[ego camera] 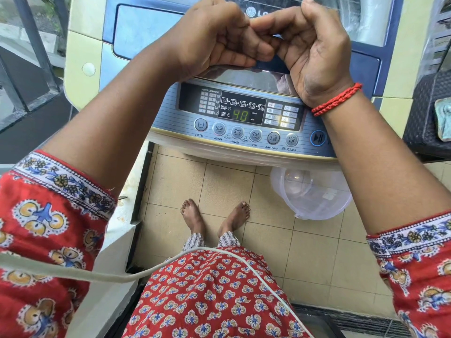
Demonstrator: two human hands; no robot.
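1. I stand in front of the washing machine [83, 45]. It is on the tiled floor [219, 181], directly before my bare feet [192, 215], and its lid [146, 32] seems to lie down flat.
2. My left hand [219, 37] and my right hand [314, 45] are together above the front edge of the lid. The fingers of both are curled and the fingertips meet each other. I cannot tell if my grip has some small thing between the fingers or nothing.
3. I judge that the program is set and the step in hand is the last one before starting, because the display [240, 115] shows a green 48.
4. The next move, I think, calls for separating my hands and bringing one finger down to the round start and pause button [318, 137] at the right end of the panel [168, 118], with one short press.
5. The logo [253, 12] is partly hidden by my fingers; it looks like LG.
6. Under the row of buttons [236, 131] I read WATER, WASH, RINSE, SPIN, AIR DRY, PROGRAM. Around the display I read WATER-DETERGENT, DELAY START, TIME LEFT, HOUR, MIN.
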